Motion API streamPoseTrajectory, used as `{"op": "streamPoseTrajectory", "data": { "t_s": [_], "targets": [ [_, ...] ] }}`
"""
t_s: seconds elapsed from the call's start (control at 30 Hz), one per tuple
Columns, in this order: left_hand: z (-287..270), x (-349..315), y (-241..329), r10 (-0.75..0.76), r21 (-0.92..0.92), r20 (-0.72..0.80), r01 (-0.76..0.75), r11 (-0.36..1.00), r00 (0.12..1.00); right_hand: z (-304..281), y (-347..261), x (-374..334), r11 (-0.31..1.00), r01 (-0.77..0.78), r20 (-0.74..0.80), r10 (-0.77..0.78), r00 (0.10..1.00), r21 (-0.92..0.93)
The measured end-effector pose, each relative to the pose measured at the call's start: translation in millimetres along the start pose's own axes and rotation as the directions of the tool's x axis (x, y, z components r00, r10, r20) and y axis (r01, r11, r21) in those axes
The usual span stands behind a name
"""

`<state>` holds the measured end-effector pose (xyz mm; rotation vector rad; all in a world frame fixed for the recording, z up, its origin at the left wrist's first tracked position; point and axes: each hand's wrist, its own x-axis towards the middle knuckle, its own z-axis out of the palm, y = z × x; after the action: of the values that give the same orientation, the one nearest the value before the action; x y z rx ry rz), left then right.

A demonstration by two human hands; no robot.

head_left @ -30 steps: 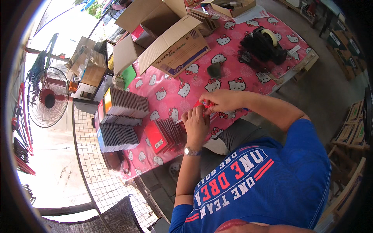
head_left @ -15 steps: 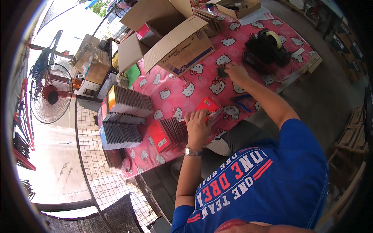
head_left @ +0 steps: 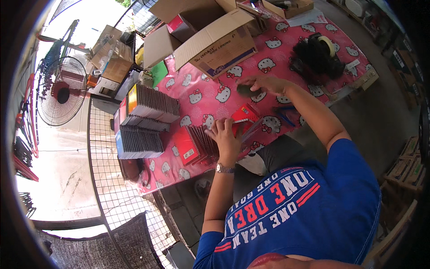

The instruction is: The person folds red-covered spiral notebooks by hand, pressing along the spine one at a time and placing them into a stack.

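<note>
Nearest to us is our blue shirt (head_left: 277,206), printed in white and red, and below the left hand a wristwatch (head_left: 225,169) circles the wrist. Our left hand (head_left: 227,138) is spread, palm down, at the near left edge of a red packet (head_left: 247,117) lying on the table; the thumb side meets it, but we cannot tell whether the fingers pinch it. Just left of that hand, a leaning row of red packets (head_left: 190,145) sits close to the table's near edge.

Right of the red packet we see a blue tool (head_left: 285,115), too blurred to name surely. Beyond these, our right hand (head_left: 265,84) is closed around a dark block (head_left: 245,91), fingers over its top, above the pink tablecloth (head_left: 202,87) with its cat faces.

To the left, two rows of upright thin packs (head_left: 154,105) stand side by side. Farther along, an open cardboard box (head_left: 224,53) stands with its flaps out, a green sheet (head_left: 159,74) near its left side. A black tangled bundle (head_left: 309,58) lies at the right, touching a tape roll (head_left: 328,45). Off the table to the left stands a fan (head_left: 62,93).
</note>
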<state>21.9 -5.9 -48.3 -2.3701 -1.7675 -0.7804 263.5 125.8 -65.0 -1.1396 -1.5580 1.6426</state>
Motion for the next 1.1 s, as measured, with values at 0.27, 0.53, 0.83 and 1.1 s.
{"op": "streamPoseTrajectory", "data": {
  "t_s": [0.27, 0.53, 0.83, 1.1],
  "targets": [
    [1.7, 9.7, -6.0, 0.134, -0.158, 0.035, -0.127, 0.979, 0.990, 19.2, -26.4, -21.2, 0.900, -0.034, 0.600, -0.261, 0.756, 0.435],
    [0.2, 17.9, -4.2, 0.107, -0.207, 0.039, -0.097, 0.974, 0.993, 16.8, -28.8, -8.8, 0.987, 0.150, 0.594, -0.150, 0.790, 0.050],
    [-9.0, 12.2, -11.5, 0.041, -0.226, 0.070, -0.024, 0.974, 0.997, 25.6, -26.0, -7.8, 0.991, 0.106, 0.575, -0.133, 0.807, 0.079],
    [-7.9, 11.7, -38.9, -0.043, -0.347, 0.107, 0.078, 0.935, 0.993, 42.7, -23.6, 12.7, 0.880, 0.010, 0.570, -0.317, 0.758, 0.476]
  ]
}}
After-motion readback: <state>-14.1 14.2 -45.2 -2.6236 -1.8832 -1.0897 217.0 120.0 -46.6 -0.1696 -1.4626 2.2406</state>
